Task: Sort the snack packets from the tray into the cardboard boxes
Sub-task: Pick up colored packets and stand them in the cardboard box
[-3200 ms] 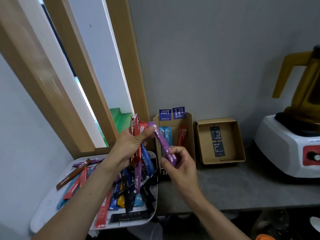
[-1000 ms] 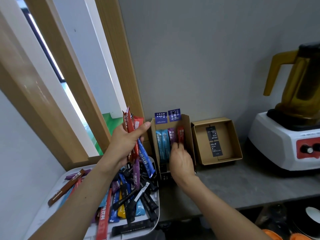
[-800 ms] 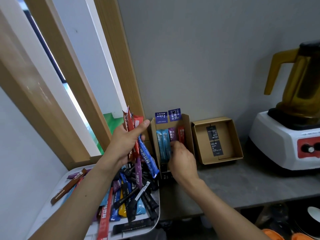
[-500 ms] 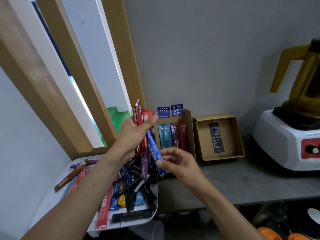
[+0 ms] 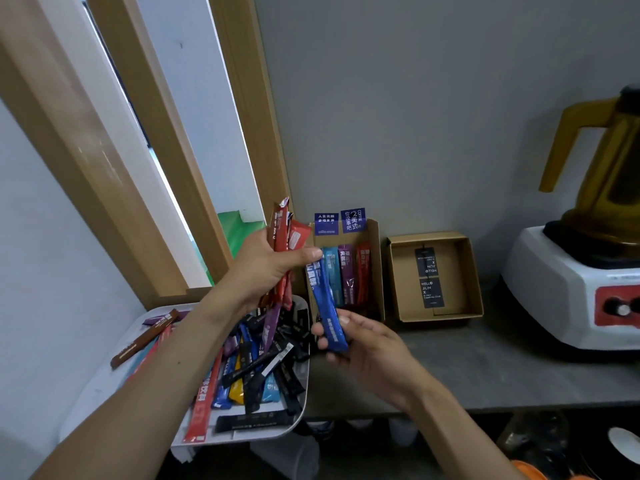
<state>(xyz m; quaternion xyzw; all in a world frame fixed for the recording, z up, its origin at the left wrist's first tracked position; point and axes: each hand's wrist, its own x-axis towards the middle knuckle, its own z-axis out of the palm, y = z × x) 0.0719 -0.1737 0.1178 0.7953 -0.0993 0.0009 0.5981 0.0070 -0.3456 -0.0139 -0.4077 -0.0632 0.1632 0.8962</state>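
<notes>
Our right grip (image 5: 360,344) pinches the lower end of a dark blue packet (image 5: 323,303) between thumb and curled fingers. The packet slants up in front of the tall cardboard box (image 5: 376,268), with its upper end by the thumb of our left grip (image 5: 266,268); we cannot tell whether that thumb pins it too. The left grip is curled round a fan of red packets (image 5: 282,237) above the tray (image 5: 242,436), where a heap of loose packets (image 5: 263,368) lies. The tall box already holds pale blue, purple and red packets standing side by side. The low box (image 5: 475,271), just beside it on the table (image 5: 502,368), holds only two dark cards. We judge the stick packet to be very light, thin and floppy, with a slick film skin, so it will likely buckle if pushed from one end. Better to hold it near the middle or by the flat sealed end, and slide it in end first without squeezing the filling.
</notes>
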